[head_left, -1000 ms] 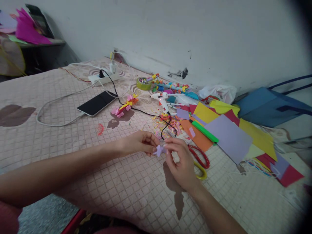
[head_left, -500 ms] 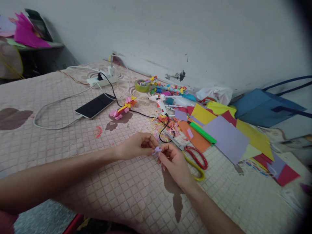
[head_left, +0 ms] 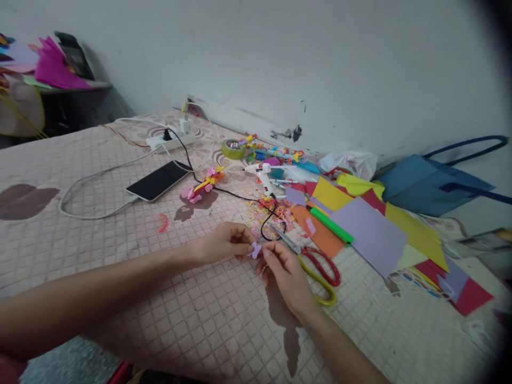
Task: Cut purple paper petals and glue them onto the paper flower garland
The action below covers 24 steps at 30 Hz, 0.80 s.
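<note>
A small light-purple paper flower [head_left: 256,249] is held just above the quilted cloth. My left hand [head_left: 224,242] pinches its left side between thumb and fingers. From the right, the thumb and index finger of my right hand [head_left: 287,274] close on the flower's right edge, with the other fingers curled below. Scissors [head_left: 320,264] with one red and one yellow handle lie beside my right hand, their blades pointing up and left. Beyond the hands, a white glue gun [head_left: 262,176] rests near a heap of tiny paper clippings [head_left: 270,210].
Coloured paper sheets [head_left: 368,229] and a green strip [head_left: 332,225] lie at right, with a blue bag [head_left: 436,181] behind. Left are a charging phone [head_left: 159,181], a power strip [head_left: 170,141] and a pink-yellow paper flower piece [head_left: 203,184]. A tape roll [head_left: 234,149] stands near the wall.
The purple flower has turned between my fingers and its petals now face me more. My right fingertips have shifted on its edge. The whole view has tilted slightly.
</note>
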Motion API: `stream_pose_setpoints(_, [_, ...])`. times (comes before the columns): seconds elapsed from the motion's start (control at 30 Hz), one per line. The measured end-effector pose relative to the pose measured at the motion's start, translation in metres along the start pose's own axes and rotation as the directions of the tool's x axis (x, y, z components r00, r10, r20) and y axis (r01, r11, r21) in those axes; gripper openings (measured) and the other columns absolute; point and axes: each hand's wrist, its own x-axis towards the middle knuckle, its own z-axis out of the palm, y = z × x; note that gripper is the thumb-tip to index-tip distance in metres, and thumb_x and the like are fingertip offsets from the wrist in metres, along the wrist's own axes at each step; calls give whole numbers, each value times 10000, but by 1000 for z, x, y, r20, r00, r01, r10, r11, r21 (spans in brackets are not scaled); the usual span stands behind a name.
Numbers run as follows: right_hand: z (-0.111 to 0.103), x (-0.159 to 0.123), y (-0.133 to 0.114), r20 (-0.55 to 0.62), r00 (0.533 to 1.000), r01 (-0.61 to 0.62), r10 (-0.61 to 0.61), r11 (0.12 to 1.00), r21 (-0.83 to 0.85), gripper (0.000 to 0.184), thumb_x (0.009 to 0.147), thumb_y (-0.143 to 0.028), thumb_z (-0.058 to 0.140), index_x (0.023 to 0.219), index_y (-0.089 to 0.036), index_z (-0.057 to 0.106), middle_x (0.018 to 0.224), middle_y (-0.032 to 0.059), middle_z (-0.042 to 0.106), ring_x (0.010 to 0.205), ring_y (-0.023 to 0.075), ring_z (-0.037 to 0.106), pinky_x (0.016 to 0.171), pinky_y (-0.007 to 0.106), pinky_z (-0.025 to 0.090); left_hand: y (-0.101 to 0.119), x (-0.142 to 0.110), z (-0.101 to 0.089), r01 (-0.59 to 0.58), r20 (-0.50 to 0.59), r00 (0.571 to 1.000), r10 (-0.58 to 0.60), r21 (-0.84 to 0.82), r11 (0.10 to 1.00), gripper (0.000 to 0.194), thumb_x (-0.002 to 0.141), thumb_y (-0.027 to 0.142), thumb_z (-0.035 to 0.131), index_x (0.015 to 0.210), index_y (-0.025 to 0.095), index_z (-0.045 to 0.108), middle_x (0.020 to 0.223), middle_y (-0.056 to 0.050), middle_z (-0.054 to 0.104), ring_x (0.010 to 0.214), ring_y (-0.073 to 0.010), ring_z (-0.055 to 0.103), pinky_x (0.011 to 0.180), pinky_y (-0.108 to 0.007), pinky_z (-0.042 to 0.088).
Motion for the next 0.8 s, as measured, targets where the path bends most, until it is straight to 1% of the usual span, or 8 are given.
stream_pose_setpoints(0.07, [0,1,1,10,1000,-8,8,1000,7,208,875,-371,465,833,-180,535,602,-23,566,457,81,481,399,180,378,0,0,0,10,-7,1000,-10,1,1000,181,716,263,659,773,112,576,650,12,598,550,-70,518,541,-209,412])
stream_pose_setpoints(0.17, [1,1,2,2,1000,-10,10,1000,-17,177,838,-346,536,789,-177,525,573,-39,549,418,63,438,376,167,356,1,0,2,9,-15,1000,-9,11,1000,202,711,290,667,768,117,579,632,18,591,547,-70,516,538,-203,410])
stream_pose_setpoints(0.33, [2,2,2,-22,1000,-12,11,999,-46,152,829,-315,537,763,-181,515,576,-41,539,427,69,448,372,168,363,2,-1,3,55,-21,998,-54,34,998,279,799,391,563,731,120,568,619,14,572,558,-76,527,549,-208,421])
stream_pose_setpoints(0.43, [1,1,3,-26,1000,0,-2,998,-70,142,840,-311,521,775,-184,517,570,-44,539,418,69,436,371,172,354,0,0,3,31,-1,1000,-31,31,999,244,749,361,629,773,122,582,648,15,587,566,-75,528,556,-207,423])
stream_pose_setpoints(0.5, [1,0,3,-17,1000,6,-8,996,-89,141,849,-311,510,786,-185,518,568,-44,541,414,70,431,374,175,348,-2,1,3,11,-6,1000,-11,29,1000,231,708,324,670,778,121,584,650,15,595,555,-72,519,547,-205,416])
stream_pose_setpoints(0.63, [0,-2,1,-3,999,36,-37,990,-136,169,874,-323,481,791,-184,525,576,-41,534,436,74,442,403,183,358,-2,1,3,-14,-30,999,15,39,999,192,699,282,656,741,116,571,608,18,579,533,-72,503,535,-205,406])
stream_pose_setpoints(0.73, [-5,-3,-2,-16,998,61,-65,985,-160,189,879,-342,481,793,-182,532,610,-27,541,481,84,475,431,188,380,2,0,-1,-26,-19,999,28,119,993,144,716,256,618,736,120,573,594,28,560,527,-72,493,526,-197,394])
stream_pose_setpoints(0.8, [-10,-3,-3,-24,997,71,-75,984,-161,197,875,-354,490,791,-182,536,637,-17,547,512,91,495,439,188,392,6,-2,-7,-32,-2,999,34,267,963,91,726,214,582,740,125,591,585,32,552,525,-73,486,512,-185,373])
